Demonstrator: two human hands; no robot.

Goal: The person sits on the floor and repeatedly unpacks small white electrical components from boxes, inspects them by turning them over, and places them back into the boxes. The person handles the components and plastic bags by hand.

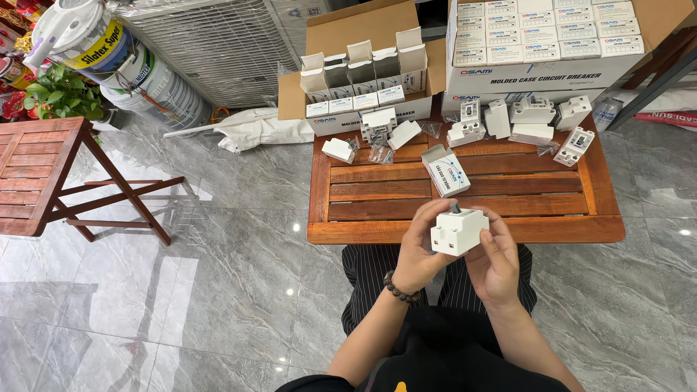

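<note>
Both my hands hold a white boxy circuit breaker (457,231) with a small dark toggle on top, just in front of the near edge of a low wooden slatted table (377,231). My left hand (417,250), with a dark bead bracelet at the wrist, grips its left side. My right hand (495,261) cups its right side and underside. A small white carton (446,171) with blue print lies on the table just beyond my hands.
Several loose white breakers (501,120) and small clear screw bags (379,154) lie along the table's far side. Open cardboard cartons (363,87) and a large full carton (537,51) stand behind. A second wooden table (43,174) stands left, with paint buckets (138,72) and a plant behind it.
</note>
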